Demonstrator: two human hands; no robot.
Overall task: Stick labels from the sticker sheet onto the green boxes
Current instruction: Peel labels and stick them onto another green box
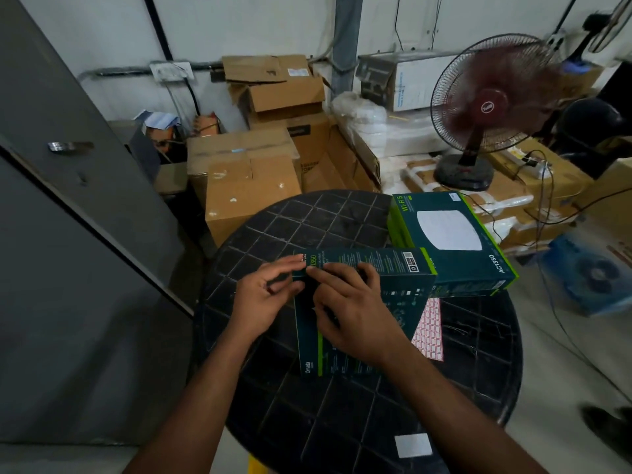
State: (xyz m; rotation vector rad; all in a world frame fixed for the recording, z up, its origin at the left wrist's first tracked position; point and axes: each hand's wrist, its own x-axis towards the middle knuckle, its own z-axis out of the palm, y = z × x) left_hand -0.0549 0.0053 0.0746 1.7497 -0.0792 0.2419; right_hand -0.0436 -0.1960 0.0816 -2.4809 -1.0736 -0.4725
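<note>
Steadying the stiff, light-looking green box point(359, 302) by its upper edge, my left hand point(263, 299) and right hand point(352, 313) pinched there; any label was hidden.

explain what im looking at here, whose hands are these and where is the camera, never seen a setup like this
There is no machine here. A person wears one wide-angle camera on the head, so the single picture looks forward and down at their own bare hands. The left hand and right hand both rest on the near green box, with fingertips meeting at its upper left corner, as if pressing something small there; a label itself is too small to make out. That box lies on a round black table. A second green box sits at the table's far right edge. The sticker sheet, white with red-framed labels, peeks out from under the near box. A fan and cardboard cartons stand behind.
</note>
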